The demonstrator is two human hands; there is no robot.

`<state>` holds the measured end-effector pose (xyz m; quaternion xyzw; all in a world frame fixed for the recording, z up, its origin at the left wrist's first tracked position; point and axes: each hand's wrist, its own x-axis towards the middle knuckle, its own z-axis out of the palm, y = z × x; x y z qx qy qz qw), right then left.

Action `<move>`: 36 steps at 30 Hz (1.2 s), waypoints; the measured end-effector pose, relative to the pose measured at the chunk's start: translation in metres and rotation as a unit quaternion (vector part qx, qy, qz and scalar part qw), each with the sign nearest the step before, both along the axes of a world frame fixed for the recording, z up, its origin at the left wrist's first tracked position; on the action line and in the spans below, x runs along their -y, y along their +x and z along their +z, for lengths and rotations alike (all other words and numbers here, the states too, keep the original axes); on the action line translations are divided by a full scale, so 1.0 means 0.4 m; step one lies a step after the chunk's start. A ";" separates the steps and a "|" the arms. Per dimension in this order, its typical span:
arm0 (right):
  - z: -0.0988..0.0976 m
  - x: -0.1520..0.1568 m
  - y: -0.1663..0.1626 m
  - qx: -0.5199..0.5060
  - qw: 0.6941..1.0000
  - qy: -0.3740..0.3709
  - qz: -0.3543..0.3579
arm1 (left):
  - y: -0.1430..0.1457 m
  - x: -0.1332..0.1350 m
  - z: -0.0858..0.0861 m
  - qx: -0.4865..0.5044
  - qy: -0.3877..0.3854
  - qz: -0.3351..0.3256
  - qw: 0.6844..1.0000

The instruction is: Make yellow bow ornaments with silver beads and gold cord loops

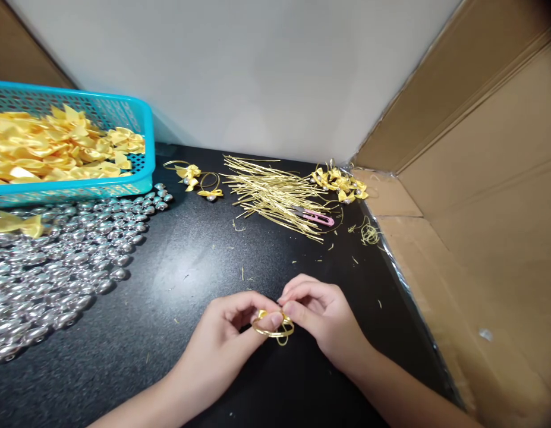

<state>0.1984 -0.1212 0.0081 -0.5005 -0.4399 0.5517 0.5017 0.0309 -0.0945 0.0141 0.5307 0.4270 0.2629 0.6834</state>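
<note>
My left hand [230,333] and my right hand [322,312] meet low over the black table [168,309]. Both pinch a small yellow bow with a gold cord loop [275,327] between thumb and fingertips. The gold loop curls under my left thumb, and a short tail hangs just below it. Part of the bow is hidden by my fingers.
A teal basket [137,172] of yellow ribbon bows stands at the back left. Several silver beads [56,261] spread across the left side. A pile of gold cord pieces [275,193] with pink snips [317,218] lies behind, finished bows [342,183] beside it. Cardboard [480,226] walls the right.
</note>
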 end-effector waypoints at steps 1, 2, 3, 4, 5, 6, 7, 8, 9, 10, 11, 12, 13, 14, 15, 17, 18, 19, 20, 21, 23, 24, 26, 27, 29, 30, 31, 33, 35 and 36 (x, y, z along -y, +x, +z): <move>-0.001 0.002 -0.001 0.006 1.000 0.004 0.001 | 0.000 0.000 -0.002 -0.002 0.005 -0.001 1.000; -0.002 0.003 -0.002 0.006 1.000 0.005 0.000 | 0.000 0.000 -0.004 -0.004 0.010 -0.003 1.000; -0.003 0.005 -0.003 0.001 1.000 0.003 0.000 | 0.000 0.001 -0.006 -0.007 0.015 -0.004 1.000; -0.004 0.005 -0.004 -0.007 1.000 -0.002 0.000 | 0.001 0.002 -0.009 -0.008 0.019 -0.005 1.000; -0.005 0.005 -0.005 -0.017 1.000 -0.008 0.002 | 0.000 0.003 -0.012 -0.008 0.024 -0.007 1.000; -0.007 0.005 -0.005 -0.027 1.000 -0.014 0.003 | 0.000 0.005 -0.014 -0.006 0.029 -0.010 1.000; -0.008 0.005 -0.006 -0.035 0.999 -0.020 0.005 | 0.000 0.007 -0.016 -0.005 0.034 -0.013 0.999; -0.009 0.005 -0.006 -0.041 0.999 -0.024 0.006 | -0.001 0.008 -0.018 -0.005 0.039 -0.015 0.999; -0.010 0.005 -0.006 -0.043 0.999 -0.028 0.006 | -0.002 0.009 -0.019 -0.003 0.045 -0.014 0.999; -0.011 0.006 -0.007 -0.044 0.999 -0.031 0.006 | -0.003 0.010 -0.020 0.000 0.050 -0.010 0.999; -0.011 0.006 -0.007 -0.043 0.999 -0.032 0.006 | -0.003 0.011 -0.021 0.002 0.054 -0.006 0.999; -0.012 0.006 -0.007 -0.040 0.999 -0.034 0.005 | -0.004 0.011 -0.021 0.004 0.057 -0.004 0.998; -0.011 0.007 -0.008 -0.038 0.999 -0.036 0.005 | -0.004 0.010 -0.021 0.006 0.061 -0.003 0.998; -0.010 0.008 -0.008 -0.036 0.999 -0.039 0.004 | -0.004 0.010 -0.021 0.006 0.065 -0.005 0.998; -0.009 0.009 -0.008 -0.036 0.998 -0.042 0.003 | -0.004 0.009 -0.020 0.005 0.068 -0.008 0.998; -0.005 0.010 -0.009 -0.032 0.999 -0.043 0.000 | -0.005 0.008 -0.020 0.001 0.076 -0.013 0.997; -0.003 0.011 -0.009 -0.029 0.999 -0.041 -0.002 | -0.005 0.008 -0.019 0.001 0.079 -0.014 0.997; 0.000 0.012 -0.010 -0.026 0.999 -0.040 -0.006 | -0.005 0.009 -0.019 0.002 0.080 -0.015 0.997; 0.002 0.013 -0.010 -0.025 0.999 -0.039 -0.010 | -0.006 0.009 -0.019 0.004 0.080 -0.017 0.997; 0.003 0.013 -0.011 -0.024 0.999 -0.038 -0.015 | -0.006 0.009 -0.019 0.007 0.080 -0.019 0.997; 0.005 0.013 -0.012 -0.027 0.999 -0.039 -0.022 | -0.007 0.009 -0.019 0.013 0.076 -0.021 0.997; 0.006 0.013 -0.013 -0.029 0.999 -0.037 -0.025 | -0.007 0.008 -0.019 0.017 0.073 -0.021 0.997; 0.006 0.012 -0.014 -0.033 0.998 -0.033 -0.031 | -0.006 0.007 -0.019 0.025 0.066 -0.023 0.997; 0.007 0.010 -0.015 -0.038 0.998 -0.032 -0.034 | -0.005 0.007 -0.019 0.029 0.062 -0.027 0.997; 0.007 0.008 -0.015 -0.049 0.997 -0.035 -0.040 | -0.005 0.007 -0.019 0.036 0.057 -0.032 0.997; 0.006 0.007 -0.014 -0.054 0.997 -0.037 -0.043 | -0.004 0.007 -0.018 0.039 0.055 -0.034 0.997; 0.006 0.006 -0.014 -0.057 0.997 -0.039 -0.046 | -0.004 0.008 -0.018 0.041 0.052 -0.034 0.997; 0.005 0.005 -0.013 -0.061 0.996 -0.035 -0.056 | -0.004 0.010 -0.018 0.049 0.046 -0.036 0.997; 0.002 0.004 -0.012 -0.065 0.995 -0.027 -0.071 | -0.003 0.011 -0.019 0.059 0.041 -0.045 0.996; 0.001 0.003 -0.011 -0.069 0.994 -0.023 -0.078 | -0.003 0.012 -0.019 0.063 0.039 -0.052 0.996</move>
